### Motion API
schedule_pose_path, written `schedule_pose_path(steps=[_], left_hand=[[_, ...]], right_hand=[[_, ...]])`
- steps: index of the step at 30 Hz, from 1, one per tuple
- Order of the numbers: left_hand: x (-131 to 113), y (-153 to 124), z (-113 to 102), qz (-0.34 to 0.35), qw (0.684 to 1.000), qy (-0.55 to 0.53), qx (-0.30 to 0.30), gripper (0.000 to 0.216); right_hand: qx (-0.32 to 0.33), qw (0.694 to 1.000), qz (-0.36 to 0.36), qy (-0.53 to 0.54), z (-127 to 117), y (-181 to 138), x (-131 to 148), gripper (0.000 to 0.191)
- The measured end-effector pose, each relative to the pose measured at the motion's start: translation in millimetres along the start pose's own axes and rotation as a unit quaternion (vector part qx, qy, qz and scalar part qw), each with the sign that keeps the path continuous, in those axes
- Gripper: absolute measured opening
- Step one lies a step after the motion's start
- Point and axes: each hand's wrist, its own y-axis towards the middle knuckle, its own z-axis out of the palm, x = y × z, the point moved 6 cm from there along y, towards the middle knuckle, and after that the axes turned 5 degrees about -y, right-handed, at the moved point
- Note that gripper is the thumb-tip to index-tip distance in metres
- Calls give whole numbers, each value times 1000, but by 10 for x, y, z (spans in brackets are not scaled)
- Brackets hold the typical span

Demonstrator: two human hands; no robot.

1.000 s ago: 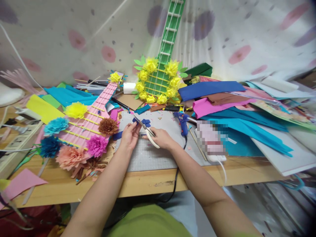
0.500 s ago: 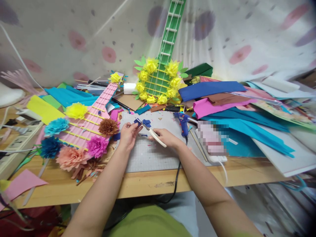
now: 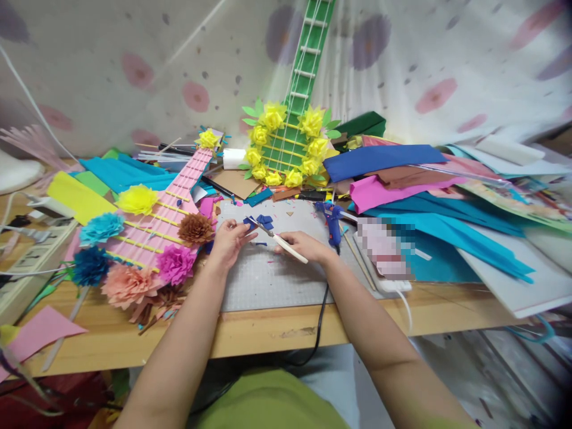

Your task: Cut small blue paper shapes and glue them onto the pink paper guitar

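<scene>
My left hand is over the left part of the grey cutting mat, its fingertips pinching a small piece of dark blue paper. My right hand grips scissors with white handles. Their blades point up and left, reaching the blue paper by my left fingertips. More dark blue paper pieces lie on the mat just behind the blades. A thin blue scrap rests between my hands.
A pink paper guitar with paper flowers lies left; a green one with yellow roses leans at the back. A blue glue gun stands right of the mat, its black cord crossing the table edge. Coloured paper sheets pile up on the right.
My hands have drawn slightly apart: the left a little to the left, the right with the scissors a little to the right. The glue gun and guitars stay put.
</scene>
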Motion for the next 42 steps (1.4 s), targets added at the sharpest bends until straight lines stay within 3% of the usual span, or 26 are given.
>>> schedule_pose_path(steps=[13, 17, 21, 27, 31, 37, 42], left_hand=[[-23, -14, 20, 5, 999, 48, 25, 41], [6, 10, 4, 23, 998, 59, 23, 43], [52, 33, 45, 49, 995, 65, 56, 41], [133, 47, 125, 44, 990, 36, 128, 38], [175, 56, 142, 34, 985, 39, 162, 39], [179, 24, 162, 2, 984, 37, 172, 39], [140, -24, 199, 6, 976, 60, 209, 36]], right_hand=[[12, 999, 29, 26, -68, -44, -73, 36], [-71, 987, 26, 140, -152, -23, -67, 41], [-121, 946, -21, 299, -96, 85, 19, 41], [1, 880, 28, 474, 263, 260, 48, 29], [19, 838, 39, 544, 331, 268, 75, 28], [8, 828, 49, 559, 340, 250, 82, 29], [50, 813, 36, 578, 378, 246, 109, 29]])
